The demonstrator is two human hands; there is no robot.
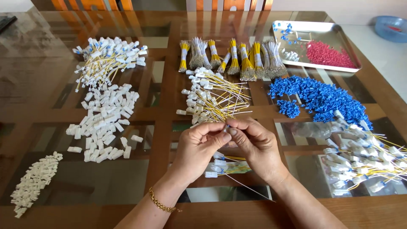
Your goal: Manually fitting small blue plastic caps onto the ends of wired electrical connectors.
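Observation:
My left hand and my right hand meet at the fingertips over the glass table. Together they pinch a small blue connector piece on thin yellow wire. A few wires with white connectors lie under my palms. Just beyond my fingers sits a loose pile of yellow wires with white plugs. A gold bracelet circles my left wrist.
Blue caps are heaped at the right, above finished wires with white and blue ends. Bundled wires lie at the back. A metal tray holds red pieces. White housings, another wire pile and small white parts lie left.

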